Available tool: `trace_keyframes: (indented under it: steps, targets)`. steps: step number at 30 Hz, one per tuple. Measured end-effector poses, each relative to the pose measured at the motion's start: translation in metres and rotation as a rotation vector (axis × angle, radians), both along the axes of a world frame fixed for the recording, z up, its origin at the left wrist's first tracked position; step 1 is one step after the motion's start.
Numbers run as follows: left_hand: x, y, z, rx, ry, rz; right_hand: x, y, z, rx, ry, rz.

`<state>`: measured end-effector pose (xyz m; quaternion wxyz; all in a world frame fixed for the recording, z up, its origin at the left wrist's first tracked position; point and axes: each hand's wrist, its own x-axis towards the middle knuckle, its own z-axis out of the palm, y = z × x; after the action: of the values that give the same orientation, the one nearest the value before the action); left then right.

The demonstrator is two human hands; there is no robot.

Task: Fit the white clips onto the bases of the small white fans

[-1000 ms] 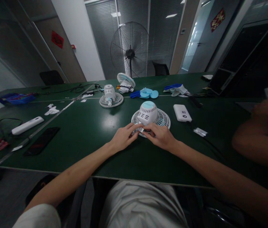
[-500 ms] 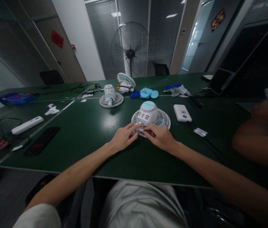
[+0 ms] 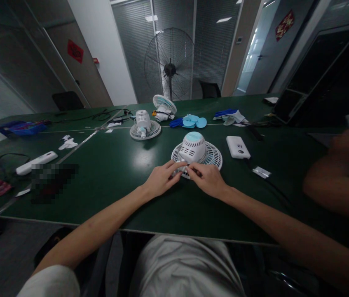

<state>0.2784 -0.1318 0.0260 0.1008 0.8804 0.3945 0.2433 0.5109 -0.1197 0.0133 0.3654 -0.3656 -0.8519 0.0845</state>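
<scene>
A small white fan (image 3: 192,149) with a light-blue cap lies grille-down on the green table (image 3: 115,173), its motor housing upward. At its near side, my left hand (image 3: 161,178) pinches a small white part at the fan's neck. My right hand (image 3: 210,180) has thumb and fingers closed on the same spot, close to the left fingertips. The fingers partly cover that part, so its exact shape is hidden.
Two more small fans, one face-down (image 3: 143,126) and one tilted (image 3: 163,108), stand further back. Light-blue fan blades (image 3: 194,121) lie beside blue gloves. A white power bank (image 3: 237,147) with a cable is at right, near another person's arm (image 3: 331,185).
My right fingers have shifted very slightly at the fan's neck. The fan and my left hand stay in place.
</scene>
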Motion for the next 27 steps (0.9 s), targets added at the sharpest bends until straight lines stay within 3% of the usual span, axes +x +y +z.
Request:
trace_keyframes:
  steps: [7, 13, 27]
  targets:
    - [-0.001, -0.001, 0.002, -0.005, 0.005, 0.001, 0.009, 0.005, -0.005, 0.126, -0.022, 0.086]
    - [-0.001, -0.001, 0.002, -0.002, 0.005, 0.002, 0.016, 0.008, -0.005, 0.277, -0.175, 0.129]
    - [-0.001, 0.001, -0.001, 0.006, -0.002, -0.002, 0.014, 0.009, -0.006, 0.275, -0.140, 0.126]
